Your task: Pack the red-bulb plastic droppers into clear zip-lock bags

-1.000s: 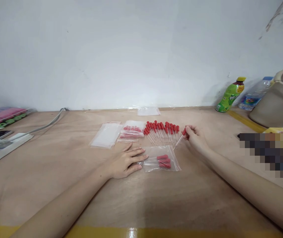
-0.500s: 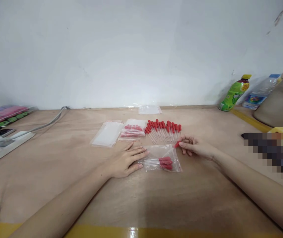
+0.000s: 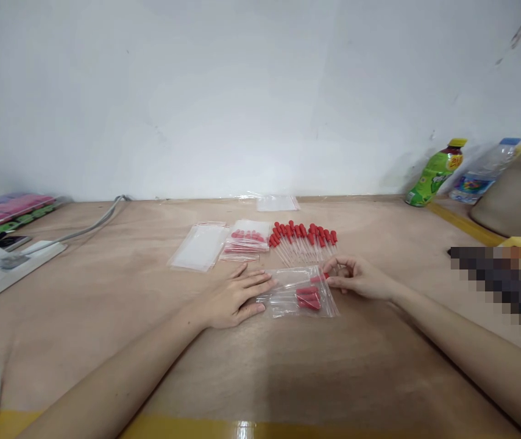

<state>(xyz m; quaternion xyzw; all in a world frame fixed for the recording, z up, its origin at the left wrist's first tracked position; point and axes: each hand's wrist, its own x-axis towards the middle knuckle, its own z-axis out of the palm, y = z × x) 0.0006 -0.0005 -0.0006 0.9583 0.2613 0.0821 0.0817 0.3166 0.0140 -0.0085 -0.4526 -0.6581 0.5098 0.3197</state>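
Observation:
My left hand [image 3: 242,297] lies flat with fingers spread, its fingertips on the left end of a clear zip-lock bag [image 3: 287,277]. Inside the bag are several red-bulbed droppers [image 3: 308,299], their bulbs toward the right. My right hand [image 3: 354,277] pinches another dropper [image 3: 318,278] by its red bulb at the bag's right edge; its clear stem reaches into the bag and is hard to make out. Behind the bag, loose droppers [image 3: 303,235] lie fanned out with bulbs facing the wall. A stack of filled bags [image 3: 246,238] sits left of them.
Flat clear bags [image 3: 198,246] lie left of the filled stack, and another bag [image 3: 277,203] rests by the wall. At left stands a power strip [image 3: 36,259] with cables. A green bottle [image 3: 436,174], a clear bottle [image 3: 482,177] and a beige bag [image 3: 511,195] are at right.
My right hand has moved slightly left, pushing the dropper's stem into the bag. The droppers inside have shifted a little. My left hand has stayed in place.

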